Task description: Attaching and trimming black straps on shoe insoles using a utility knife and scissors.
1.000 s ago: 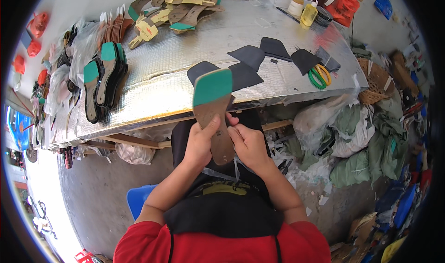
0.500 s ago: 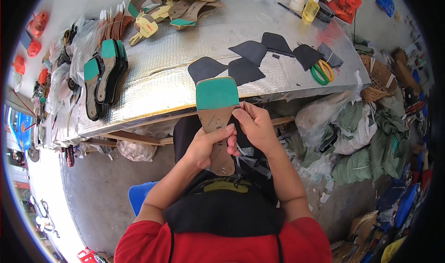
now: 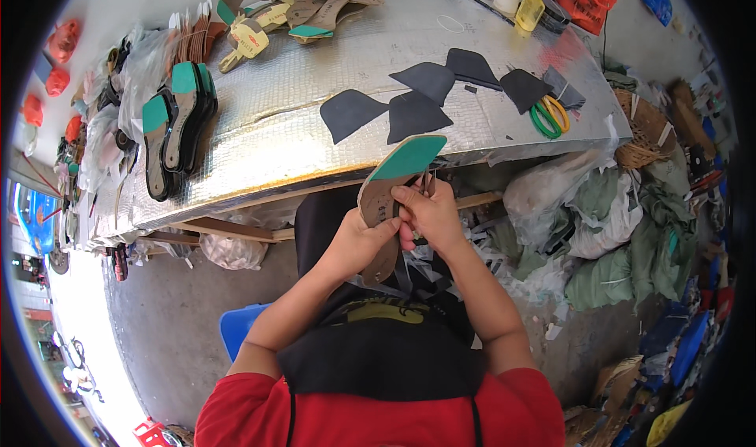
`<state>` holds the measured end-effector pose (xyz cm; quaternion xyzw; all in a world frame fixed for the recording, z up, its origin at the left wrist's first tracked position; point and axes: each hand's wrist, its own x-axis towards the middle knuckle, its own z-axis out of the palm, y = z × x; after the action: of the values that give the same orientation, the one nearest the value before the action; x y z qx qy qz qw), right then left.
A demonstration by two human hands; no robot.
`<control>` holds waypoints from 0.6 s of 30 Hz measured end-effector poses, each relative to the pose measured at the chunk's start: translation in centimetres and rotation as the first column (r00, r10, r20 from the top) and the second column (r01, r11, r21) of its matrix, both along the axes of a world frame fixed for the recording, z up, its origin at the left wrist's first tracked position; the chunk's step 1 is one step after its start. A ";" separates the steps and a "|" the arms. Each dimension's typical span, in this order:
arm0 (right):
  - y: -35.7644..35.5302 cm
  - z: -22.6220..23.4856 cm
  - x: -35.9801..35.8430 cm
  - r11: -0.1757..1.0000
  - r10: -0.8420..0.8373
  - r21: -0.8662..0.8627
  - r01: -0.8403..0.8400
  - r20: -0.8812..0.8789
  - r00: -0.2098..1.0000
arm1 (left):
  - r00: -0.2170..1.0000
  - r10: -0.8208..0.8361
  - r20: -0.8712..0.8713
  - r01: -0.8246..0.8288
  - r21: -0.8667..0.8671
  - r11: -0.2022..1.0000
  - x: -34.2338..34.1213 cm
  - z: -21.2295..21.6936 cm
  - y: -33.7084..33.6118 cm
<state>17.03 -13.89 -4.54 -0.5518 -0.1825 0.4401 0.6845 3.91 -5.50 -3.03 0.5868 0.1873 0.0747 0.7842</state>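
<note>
Both hands hold one brown shoe insole (image 3: 380, 199) with a teal toe end, just below the table's front edge, over my lap. My left hand (image 3: 356, 246) grips its lower half from the left. Pinching its right edge near the middle is my right hand (image 3: 431, 217), with a thin metal tool tip showing above the fingers. The insole leans with its teal toe up and to the right.
The silver quilted table (image 3: 299, 132) carries several dark cut pieces (image 3: 350, 114), green and yellow handled scissors (image 3: 547, 116), stacked insoles (image 3: 177, 124) at the left, more insoles (image 3: 307, 6) at the back and a yellow bottle (image 3: 531, 10). Stuffed bags (image 3: 614, 218) crowd the right; a blue stool (image 3: 240, 325) is below.
The insole has tipped from upright to leaning right. My right hand went up along its right edge, then came back beside my left hand.
</note>
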 end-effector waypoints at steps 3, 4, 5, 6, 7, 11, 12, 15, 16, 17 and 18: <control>-1.5 0.9 0.5 0.983 0.183 0.016 -0.184 0.052 0.982 | 0.997 0.064 -0.037 -0.068 -0.138 0.988 0.3 0.2 0.8; -2.2 0.9 -0.5 0.990 0.142 0.003 -0.142 -0.025 0.990 | 0.988 0.149 -0.031 -0.151 -0.142 0.978 0.4 0.4 1.3; -3.0 0.9 -1.2 0.986 0.143 -0.080 -0.145 -0.036 0.989 | 0.972 0.233 -0.026 -0.234 -0.148 0.961 0.5 0.6 1.8; -3.6 0.7 -2.0 0.952 0.285 -0.087 -0.292 -0.081 0.955 | 0.972 0.235 -0.013 -0.231 -0.250 0.940 0.4 0.8 2.3; -4.1 0.5 -2.6 0.897 0.420 -0.088 -0.432 -0.129 0.898 | 0.972 0.237 -0.014 -0.233 -0.250 0.940 0.4 1.1 2.7; -4.5 -0.4 -3.0 0.932 0.311 -0.271 -0.241 0.256 0.915 | 0.958 0.275 -0.079 -0.286 -0.306 0.908 0.0 2.2 4.3; -4.9 -0.4 -3.0 0.963 0.212 -0.261 -0.065 0.589 0.780 | 0.957 0.281 -0.071 -0.288 -0.337 0.896 -0.1 2.5 4.4; -5.3 -0.5 -3.6 0.987 0.087 -0.098 0.131 0.992 0.088 | 0.945 0.318 -0.071 -0.323 -0.345 0.881 -0.1 3.4 4.4; -5.4 -0.6 -4.3 0.979 0.165 -0.167 0.115 0.986 0.028 | 0.939 0.339 -0.050 -0.336 -0.329 0.882 -0.1 3.8 4.3; -5.4 -0.8 -5.2 0.983 0.160 -0.160 0.085 0.987 0.001 | 0.936 0.353 -0.017 -0.340 -0.318 0.885 0.0 4.2 4.3; -5.4 -1.0 -5.9 0.986 0.148 -0.143 0.083 0.987 -0.064 | 0.932 0.359 -0.037 -0.354 -0.293 0.888 0.1 4.5 4.3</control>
<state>11.08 -19.25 -5.53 -0.7457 -0.6013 -0.0724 0.2777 3.98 -1.17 1.52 0.4181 0.2937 0.1939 0.8375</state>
